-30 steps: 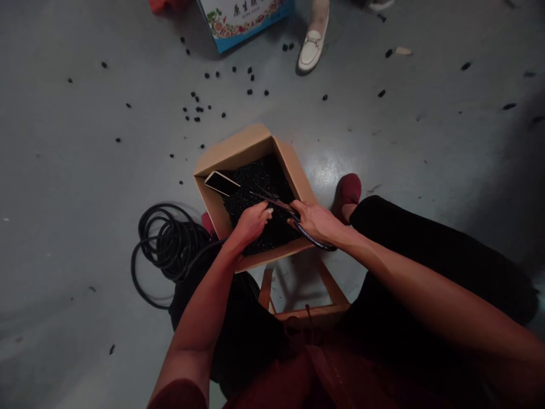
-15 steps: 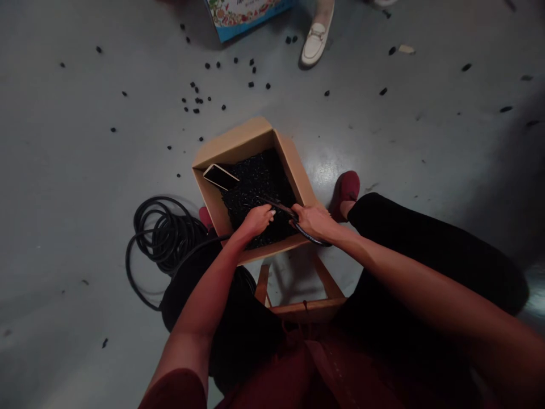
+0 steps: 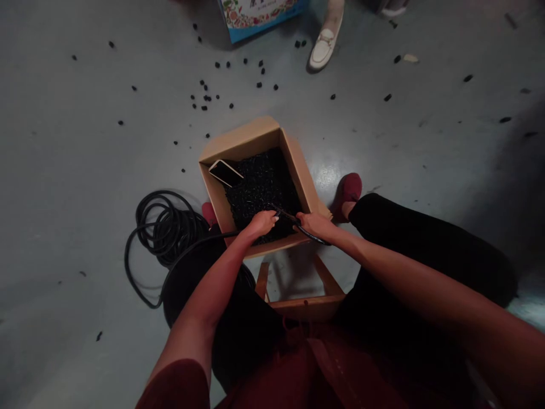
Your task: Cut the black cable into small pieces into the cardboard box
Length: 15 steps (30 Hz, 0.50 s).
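My left hand is closed around the end of a black hose, which runs back over my left thigh. Held in my right hand is a pair of dark scissors, blades pointing left and meeting the hose by my left fingertips. How far the blades are apart is too dark to tell. Both hands are above an open cardboard box. Small black cut pieces cover its bottom. A phone-like flat thing with a dark face and pale rim rests at the box's left side.
A large coil of hose lies on the floor at left. Beneath the box is a wooden stool or frame. Black bits are scattered over the grey floor. Farther off are a blue printed carton and another person's white shoe.
The scissors' blades have come closer to the hose end at my left fingers. My hands stay over the box. The whole view has shifted slightly.
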Tool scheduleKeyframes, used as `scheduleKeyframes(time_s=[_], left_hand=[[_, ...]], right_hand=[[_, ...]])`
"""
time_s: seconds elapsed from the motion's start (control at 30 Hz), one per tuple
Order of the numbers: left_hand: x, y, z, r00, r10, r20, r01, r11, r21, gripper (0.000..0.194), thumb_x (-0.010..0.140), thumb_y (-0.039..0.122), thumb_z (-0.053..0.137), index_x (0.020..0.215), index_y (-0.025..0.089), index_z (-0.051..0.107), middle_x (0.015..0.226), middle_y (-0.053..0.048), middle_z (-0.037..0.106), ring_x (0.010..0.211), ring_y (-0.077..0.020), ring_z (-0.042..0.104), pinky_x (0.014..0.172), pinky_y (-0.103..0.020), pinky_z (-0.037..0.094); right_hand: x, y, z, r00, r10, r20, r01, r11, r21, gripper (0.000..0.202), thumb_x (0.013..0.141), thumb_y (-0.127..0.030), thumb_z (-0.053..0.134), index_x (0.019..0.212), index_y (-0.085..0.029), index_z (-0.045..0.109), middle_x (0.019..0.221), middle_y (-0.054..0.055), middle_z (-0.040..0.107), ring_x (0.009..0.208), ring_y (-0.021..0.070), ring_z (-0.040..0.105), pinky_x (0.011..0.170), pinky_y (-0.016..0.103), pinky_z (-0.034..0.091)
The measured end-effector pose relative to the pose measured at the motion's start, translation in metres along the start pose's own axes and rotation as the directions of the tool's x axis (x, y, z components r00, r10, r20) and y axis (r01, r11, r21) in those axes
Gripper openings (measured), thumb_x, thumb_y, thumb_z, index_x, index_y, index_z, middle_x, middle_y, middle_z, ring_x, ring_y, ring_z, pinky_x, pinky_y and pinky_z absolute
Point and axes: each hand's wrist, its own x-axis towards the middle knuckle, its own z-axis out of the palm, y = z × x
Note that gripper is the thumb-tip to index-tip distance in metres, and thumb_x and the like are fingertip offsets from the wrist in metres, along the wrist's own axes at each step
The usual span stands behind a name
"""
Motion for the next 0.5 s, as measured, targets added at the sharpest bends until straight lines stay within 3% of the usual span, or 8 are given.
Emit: scheduleKeyframes(time_s=[0.17,0.23,0.3,0.33,0.4,0.5], left_hand=[[-0.017,0.001,-0.015,0.995,0.03,-0.099,-0.03,1.0,0.005,0.022,0.09,0.022,0.045,0.085,0.013,0.065,0.078,-0.006,0.067,0.071,-0.0152,0.061,0.071,-0.026,0.046],[-0.032,-0.004,-0.035,0.983,0.03,-0.181,-0.029,1.0,0.003,0.023,0.089,0.023,0.047,0.098,0.013,0.065,0.095,-0.01,0.069,0.088,-0.0188,0.063,0.082,-0.028,0.047],[-0.055,-0.013,-0.064,0.944,0.009,-0.329,-0.013,1.0,-0.01,0.031,0.087,0.025,0.051,0.113,0.011,0.061,0.118,-0.014,0.065,0.109,-0.0229,0.059,0.095,-0.032,0.043],[-0.071,-0.02,-0.081,0.889,-0.027,-0.457,0.008,0.999,-0.044,0.035,0.085,0.025,0.054,0.117,0.011,0.06,0.122,-0.014,0.063,0.113,-0.024,0.057,0.098,-0.033,0.042],[-0.113,-0.034,-0.115,0.716,-0.113,-0.689,0.047,0.992,-0.114,0.037,0.086,0.027,0.052,0.12,0.014,0.06,0.116,-0.011,0.066,0.107,-0.0234,0.06,0.096,-0.035,0.044],[-0.201,-0.052,-0.147,0.511,-0.237,-0.826,0.129,0.972,-0.199,0.038,0.089,0.034,0.047,0.122,0.018,0.058,0.093,-0.005,0.068,0.075,-0.0184,0.062,0.079,-0.034,0.05]], right_hand=[[-0.002,0.005,0.0,1.0,-0.015,-0.018,0.015,1.0,0.002,0.038,0.092,-0.043,0.049,0.109,-0.011,0.06,0.097,0.02,0.07,0.096,0.0318,0.066,0.076,0.035,0.046],[-0.009,0.005,-0.002,0.999,-0.019,-0.038,0.02,1.0,0.02,0.036,0.092,-0.044,0.049,0.104,-0.012,0.061,0.098,0.019,0.07,0.096,0.0308,0.066,0.075,0.034,0.047],[-0.019,0.004,-0.002,0.998,-0.029,-0.064,0.032,0.998,0.05,0.033,0.092,-0.044,0.05,0.098,-0.014,0.062,0.099,0.017,0.069,0.097,0.0294,0.066,0.076,0.033,0.047],[-0.024,0.002,-0.002,0.997,-0.032,-0.076,0.038,0.997,0.071,0.032,0.092,-0.043,0.05,0.096,-0.014,0.062,0.099,0.017,0.069,0.096,0.0289,0.066,0.076,0.032,0.047],[-0.037,-0.003,0.003,0.995,-0.03,-0.092,0.041,0.991,0.127,0.03,0.091,-0.042,0.05,0.092,-0.015,0.062,0.092,0.015,0.069,0.09,0.0275,0.067,0.072,0.031,0.047],[-0.058,-0.018,0.019,0.996,-0.022,-0.087,0.044,0.965,0.258,0.026,0.091,-0.041,0.049,0.089,-0.016,0.058,0.075,0.009,0.068,0.069,0.0218,0.067,0.062,0.028,0.046]])
